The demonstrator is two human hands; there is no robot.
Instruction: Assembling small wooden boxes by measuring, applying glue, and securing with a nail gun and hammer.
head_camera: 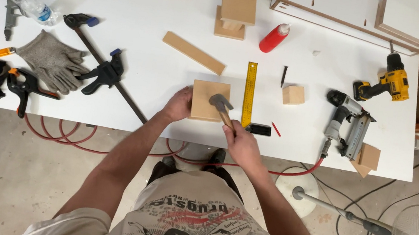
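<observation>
Our right hand (241, 145) is closed round the handle of a hammer (221, 106), its head over a square wood block (206, 100) near the table's (141, 15) front edge. Our left hand (177, 105) grips the block's left side, fingers curled on it. We judge a skewed blow could catch those fingers, or shove the block into the yellow square (249, 93) just beside it
</observation>
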